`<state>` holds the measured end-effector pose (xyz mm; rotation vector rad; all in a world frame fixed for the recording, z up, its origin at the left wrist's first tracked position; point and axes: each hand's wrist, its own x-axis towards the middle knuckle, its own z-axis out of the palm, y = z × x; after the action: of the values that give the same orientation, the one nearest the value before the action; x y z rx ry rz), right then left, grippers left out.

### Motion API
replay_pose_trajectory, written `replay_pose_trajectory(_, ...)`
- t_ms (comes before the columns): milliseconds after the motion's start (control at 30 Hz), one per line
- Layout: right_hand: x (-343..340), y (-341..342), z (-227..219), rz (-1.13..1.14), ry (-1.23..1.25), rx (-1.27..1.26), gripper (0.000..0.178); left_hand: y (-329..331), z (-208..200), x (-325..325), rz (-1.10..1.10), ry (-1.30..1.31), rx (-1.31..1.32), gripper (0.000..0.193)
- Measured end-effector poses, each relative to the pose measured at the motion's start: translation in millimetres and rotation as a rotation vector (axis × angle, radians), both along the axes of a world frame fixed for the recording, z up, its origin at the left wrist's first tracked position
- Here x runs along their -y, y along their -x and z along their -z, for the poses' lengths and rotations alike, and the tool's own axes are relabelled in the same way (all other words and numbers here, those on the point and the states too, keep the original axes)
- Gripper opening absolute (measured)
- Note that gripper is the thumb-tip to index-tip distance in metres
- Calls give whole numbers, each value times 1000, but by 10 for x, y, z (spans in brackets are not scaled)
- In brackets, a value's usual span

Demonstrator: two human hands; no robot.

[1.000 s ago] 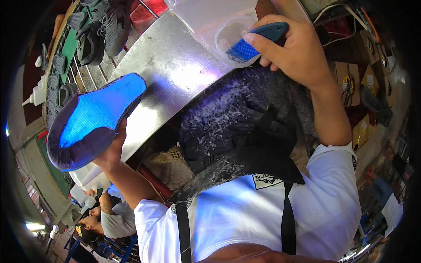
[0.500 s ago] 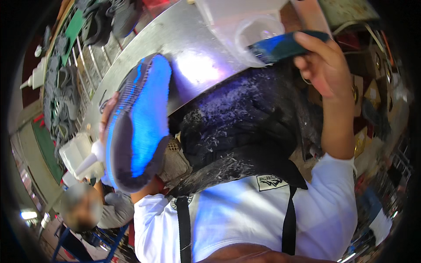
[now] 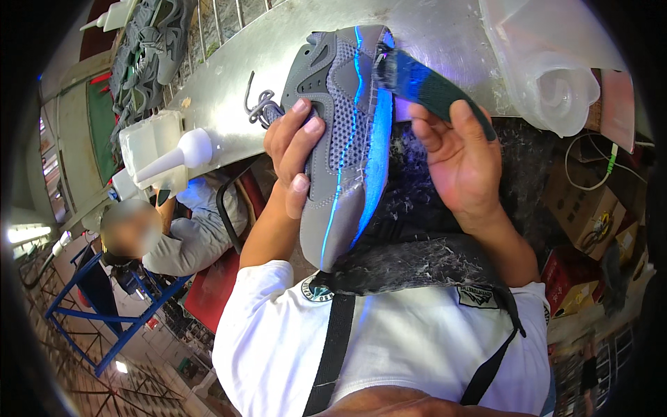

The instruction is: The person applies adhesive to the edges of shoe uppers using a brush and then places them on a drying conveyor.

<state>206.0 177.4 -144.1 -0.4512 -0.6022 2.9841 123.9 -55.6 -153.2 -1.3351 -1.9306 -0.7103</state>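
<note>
My left hand [image 3: 295, 142] is closed round the laced side of a grey shoe upper [image 3: 340, 139], held upright over the near edge of the metal table. A glowing blue line runs along its side, and its bottom edge, lit blue, faces right. In my right hand [image 3: 462, 167] is a flat brush [image 3: 441, 90] with a dark green handle, gripped between thumb and fingers. Its dark bristles touch the shoe's bottom edge near the far end. Grey laces [image 3: 262, 110] hang loose beside my left fingers. The black apron [image 3: 424, 267] below is speckled with whitish residue.
A milky plastic cup [image 3: 566, 94] stands at the table's right. To the left are a white nozzle bottle [image 3: 194, 147] and a clear tub [image 3: 142, 139]. Several grey shoes [image 3: 149, 69] fill a rack at far left. Another person [image 3: 201, 222] sits left; cardboard boxes [image 3: 580, 201] lie right.
The shoe has moved right and away from me, turning from its blue-lit underside to its side. The brush has left the cup and come left onto the shoe's edge.
</note>
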Motion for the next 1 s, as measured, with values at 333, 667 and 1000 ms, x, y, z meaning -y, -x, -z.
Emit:
replay_pose_trajectory(333, -323, -321, -299, -298, -674, -474, 37, -143, -99, 0, -118, 67, 148, 74)
replay_pose_trajectory(667, -384, 116, -110, -42, -1178, -617, 29, -80, -151, 16, -58, 87, 128, 84)
replay_pose_trajectory(1000, -361, 131, -176, -93, -1095, -466, 21, -33, -146, 1, -26, 69, 124, 78)
